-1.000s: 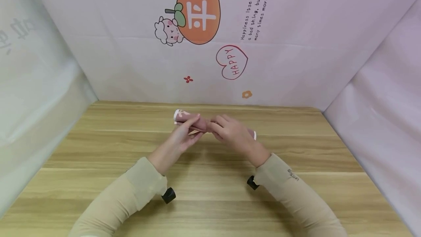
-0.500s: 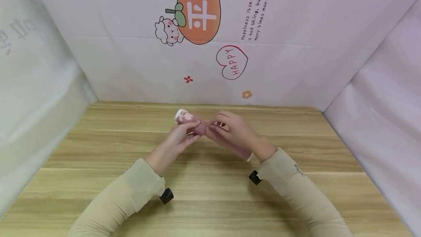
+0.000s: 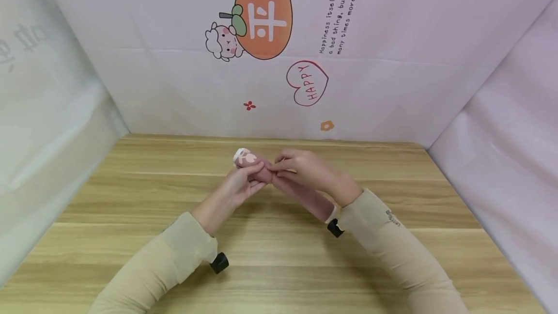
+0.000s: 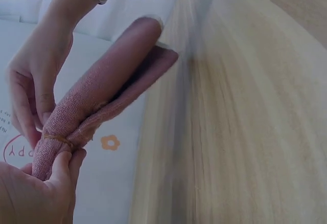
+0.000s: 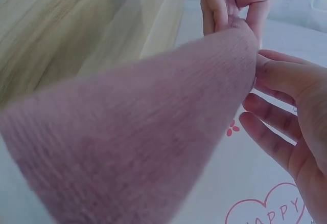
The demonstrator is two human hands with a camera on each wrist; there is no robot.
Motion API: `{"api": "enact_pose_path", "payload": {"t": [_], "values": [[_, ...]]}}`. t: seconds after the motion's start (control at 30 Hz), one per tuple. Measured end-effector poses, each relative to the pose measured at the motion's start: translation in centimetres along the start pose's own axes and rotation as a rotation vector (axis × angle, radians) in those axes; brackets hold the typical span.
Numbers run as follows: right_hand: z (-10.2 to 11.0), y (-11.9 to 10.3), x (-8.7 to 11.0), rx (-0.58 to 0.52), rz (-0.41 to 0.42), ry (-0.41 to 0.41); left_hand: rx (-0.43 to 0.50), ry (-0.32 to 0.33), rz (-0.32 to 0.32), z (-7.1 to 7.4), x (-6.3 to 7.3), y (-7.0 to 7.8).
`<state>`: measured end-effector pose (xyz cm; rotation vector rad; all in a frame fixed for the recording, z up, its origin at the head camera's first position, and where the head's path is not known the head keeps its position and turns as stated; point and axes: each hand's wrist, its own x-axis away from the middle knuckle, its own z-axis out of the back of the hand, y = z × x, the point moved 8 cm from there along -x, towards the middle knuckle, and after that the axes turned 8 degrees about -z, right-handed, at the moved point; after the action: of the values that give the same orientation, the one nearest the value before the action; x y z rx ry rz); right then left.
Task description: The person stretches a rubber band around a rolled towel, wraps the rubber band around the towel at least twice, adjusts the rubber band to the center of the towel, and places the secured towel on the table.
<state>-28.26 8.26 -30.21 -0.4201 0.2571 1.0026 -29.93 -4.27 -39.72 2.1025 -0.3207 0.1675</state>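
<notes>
A dusty pink towel (image 3: pixel 302 197) with white ends and a pale leaf print is gathered at its middle, both halves fanning outward above the table. Round the gathered waist runs a thin brownish band (image 4: pixel 57 138), best seen in the left wrist view. My left hand (image 3: pixel 235 187) grips the towel just left of the waist, thumb on top. At the waist, the thumb and fingertips of my right hand (image 3: pixel 311 172) pinch the band or the cloth beside it; which of the two I cannot tell. In the right wrist view the near half of the towel (image 5: pixel 127 121) hides part of the waist.
The wooden table (image 3: pixel 279 265) lies below both hands. White printed cloth (image 3: pixel 174 91) hangs behind its far edge and along both sides. Black wrist cameras (image 3: pixel 220 262) stick out under the sleeves.
The towel's right half has swung down toward the front and shows more below the right hand. The right fingers lifted at the waist, then closed in there again. The left hand keeps its hold.
</notes>
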Motion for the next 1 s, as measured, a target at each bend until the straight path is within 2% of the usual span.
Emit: {"api": "enact_pose_path", "payload": {"t": [0.27, 0.37, 0.7, 0.83, 1.0], "values": [[-0.1, -0.3, 0.2, 0.028, 0.086, -0.003, 0.015, 0.012, 0.017, 0.2, 0.0, -0.7], [-0.1, -0.5, 0.1, 0.033, 0.09, -0.038, 0.009, 0.002, 0.025, 0.1, 0.1, -1.0], [-1.4, -0.4, -0.1, 0.001, -0.062, -0.297, -0.024, -0.018, 0.044, -0.2, 0.8, -1.7], [-1.5, 0.0, 0.0, -0.04, -0.118, -0.331, -0.041, -0.019, 0.022, -0.2, 0.7, -1.3], [-1.2, 0.5, 0.0, -0.111, -0.161, -0.311, -0.036, -0.011, 0.002, -0.3, 0.4, -0.6]]}}
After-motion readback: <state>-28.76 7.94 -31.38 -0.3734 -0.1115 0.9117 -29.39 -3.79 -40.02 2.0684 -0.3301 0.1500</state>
